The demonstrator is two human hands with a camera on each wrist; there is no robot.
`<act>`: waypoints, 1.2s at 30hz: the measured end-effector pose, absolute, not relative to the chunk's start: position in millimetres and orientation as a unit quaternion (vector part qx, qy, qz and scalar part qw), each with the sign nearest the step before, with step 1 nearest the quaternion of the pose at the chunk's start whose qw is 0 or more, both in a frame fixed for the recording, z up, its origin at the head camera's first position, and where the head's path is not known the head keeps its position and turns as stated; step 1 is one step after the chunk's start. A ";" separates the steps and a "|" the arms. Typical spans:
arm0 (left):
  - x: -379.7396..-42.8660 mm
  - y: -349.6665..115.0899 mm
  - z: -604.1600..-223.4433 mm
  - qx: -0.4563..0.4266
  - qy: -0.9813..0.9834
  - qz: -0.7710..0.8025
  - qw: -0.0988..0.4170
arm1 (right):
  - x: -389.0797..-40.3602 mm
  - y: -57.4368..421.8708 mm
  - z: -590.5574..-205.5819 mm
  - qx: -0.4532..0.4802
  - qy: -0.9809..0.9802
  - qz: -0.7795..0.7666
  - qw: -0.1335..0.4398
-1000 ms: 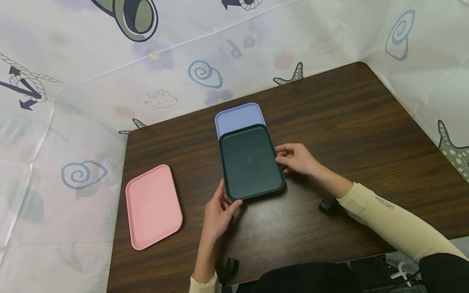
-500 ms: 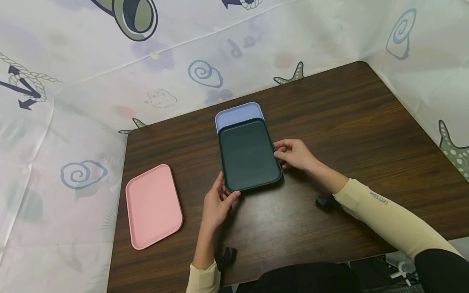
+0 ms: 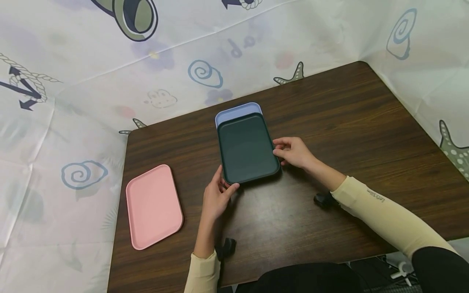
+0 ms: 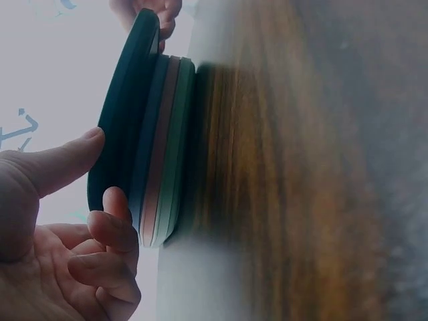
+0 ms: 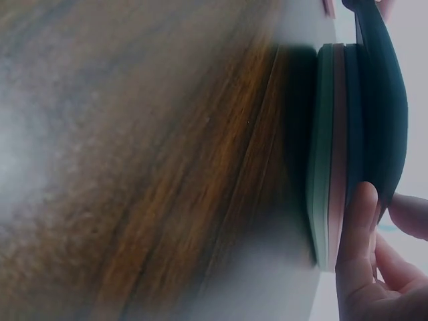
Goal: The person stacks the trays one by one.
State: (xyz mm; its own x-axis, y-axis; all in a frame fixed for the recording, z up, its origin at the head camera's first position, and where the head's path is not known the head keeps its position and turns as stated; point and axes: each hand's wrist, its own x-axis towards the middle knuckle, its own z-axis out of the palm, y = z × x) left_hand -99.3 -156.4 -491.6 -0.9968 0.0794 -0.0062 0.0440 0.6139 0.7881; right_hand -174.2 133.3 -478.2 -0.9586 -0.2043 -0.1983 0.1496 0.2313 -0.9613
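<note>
Both hands hold a dark green rectangular tray. My left hand grips its near left corner, thumb on the rim and fingers beneath. On the right edge, my right hand pinches the rim. Below lies a stack of trays, the top one a periwinkle blue tray showing only at its far end. The left wrist view reveals a pink tray and a light green tray under the blue one. In that view the dark green tray tilts against the stack, its near end raised.
A separate pink tray lies on the left of the dark wooden table. A printed cloth hangs behind the table and along its sides. Cables show below the front edge at right.
The dark green tray has moved away from the person, covering more of the blue tray. Both hands have travelled forward with it, keeping their hold. The separate pink tray has stayed put.
</note>
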 end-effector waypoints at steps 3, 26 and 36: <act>-104.3 -156.6 -491.5 0.037 0.897 0.440 0.022 | -177.1 132.3 -478.3 -0.018 0.772 -0.620 0.139; -135.7 -159.6 -491.7 0.038 0.897 0.440 0.037 | -203.2 127.9 -479.6 -0.029 0.782 -0.612 0.114; -142.9 -159.1 -492.4 0.029 0.900 0.433 0.044 | -210.3 127.4 -482.5 -0.022 0.784 -0.609 0.122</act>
State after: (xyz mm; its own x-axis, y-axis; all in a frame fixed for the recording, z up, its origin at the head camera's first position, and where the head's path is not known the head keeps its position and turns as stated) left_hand -142.9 -159.1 -492.4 -0.9944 0.0912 -0.0539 0.0147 0.6233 0.7819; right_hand -210.3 127.4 -482.5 -0.9694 -0.1833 -0.1631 0.1128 0.2574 -0.9597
